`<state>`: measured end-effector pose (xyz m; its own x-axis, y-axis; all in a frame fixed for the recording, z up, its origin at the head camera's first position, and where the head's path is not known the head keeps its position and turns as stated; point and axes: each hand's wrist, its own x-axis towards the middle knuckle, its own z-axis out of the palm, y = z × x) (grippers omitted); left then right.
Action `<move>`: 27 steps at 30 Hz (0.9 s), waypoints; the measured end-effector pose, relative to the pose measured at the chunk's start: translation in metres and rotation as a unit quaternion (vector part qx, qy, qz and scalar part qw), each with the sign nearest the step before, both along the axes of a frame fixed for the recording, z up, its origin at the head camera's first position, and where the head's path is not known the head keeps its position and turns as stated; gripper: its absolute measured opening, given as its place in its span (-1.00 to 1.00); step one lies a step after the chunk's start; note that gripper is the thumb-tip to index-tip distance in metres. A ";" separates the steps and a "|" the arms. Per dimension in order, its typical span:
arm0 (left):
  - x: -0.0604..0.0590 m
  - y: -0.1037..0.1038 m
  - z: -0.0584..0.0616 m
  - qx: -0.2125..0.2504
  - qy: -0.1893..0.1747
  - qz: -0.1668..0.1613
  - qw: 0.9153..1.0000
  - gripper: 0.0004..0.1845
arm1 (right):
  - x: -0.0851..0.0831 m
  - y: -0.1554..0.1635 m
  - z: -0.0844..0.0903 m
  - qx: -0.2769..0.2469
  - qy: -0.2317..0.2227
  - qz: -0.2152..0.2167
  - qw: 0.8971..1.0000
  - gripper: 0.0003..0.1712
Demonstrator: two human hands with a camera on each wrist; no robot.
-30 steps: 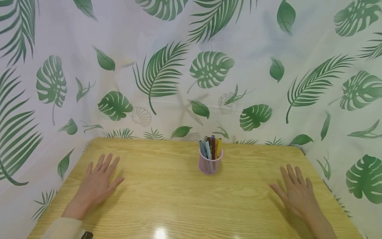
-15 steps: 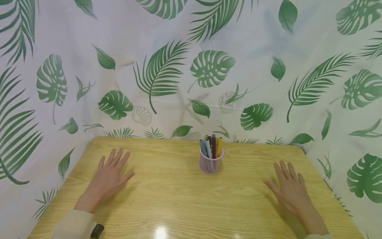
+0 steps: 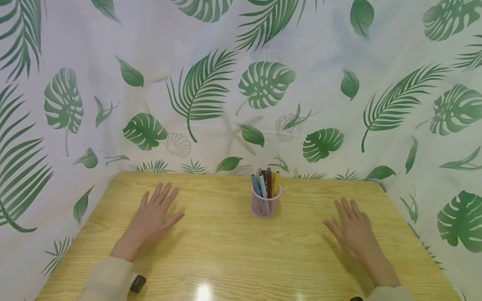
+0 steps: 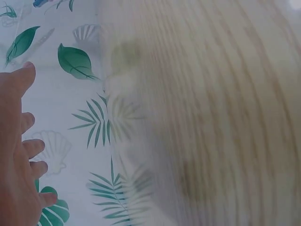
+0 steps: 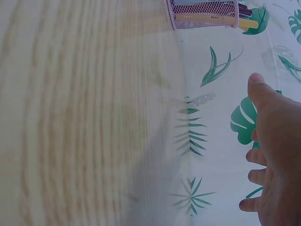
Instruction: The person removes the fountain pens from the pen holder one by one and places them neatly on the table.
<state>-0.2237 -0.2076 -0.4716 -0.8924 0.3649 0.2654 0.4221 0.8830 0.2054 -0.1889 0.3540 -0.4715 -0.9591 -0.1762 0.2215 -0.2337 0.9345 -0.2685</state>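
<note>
A pink mesh pen cup [image 3: 265,205] stands upright near the back middle of the table, full of several markers [image 3: 266,184] in blue, brown and yellow. My left hand [image 3: 152,217] is over the left part of the table, fingers spread and straight, holding nothing. On the right side, my right hand [image 3: 354,234] is spread the same way, palm down and bare of any object. Both hands are apart from the cup. In the right wrist view the cup [image 5: 204,15] shows at the top, beyond the thumb.
The wood-grain table [image 3: 241,251] ends at the back against a white cloth [image 3: 150,96] printed with green leaves, which also rises at both sides. A dark strap piece [image 3: 138,283] sits at my left wrist. Light glares off the table's front.
Both hands have moved inward, the left to the right and the right to the left, and slightly farther forward. The pen cup has stayed in place.
</note>
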 end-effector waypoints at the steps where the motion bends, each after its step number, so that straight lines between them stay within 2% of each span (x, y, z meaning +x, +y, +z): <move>1: -0.001 0.003 0.000 0.001 0.001 -0.003 1.000 -0.19 | -0.001 -0.002 0.000 -0.002 0.004 0.002 1.000 -0.12; 6: -0.005 0.016 0.002 0.014 0.005 -0.014 1.000 -0.18 | -0.006 -0.011 0.001 0.001 0.027 0.014 1.000 -0.16; 15: -0.012 0.043 0.002 0.040 0.013 -0.036 0.998 -0.20 | -0.010 -0.027 0.006 -0.050 0.005 0.015 0.999 -0.17; 19: -0.014 0.054 0.002 0.051 0.011 -0.043 0.998 -0.23 | -0.013 -0.034 0.008 -0.058 0.008 0.019 0.998 -0.16; 27: -0.017 0.079 0.003 0.088 -0.001 -0.059 0.994 -0.27 | -0.020 -0.045 0.011 -0.074 -0.022 0.018 0.997 -0.12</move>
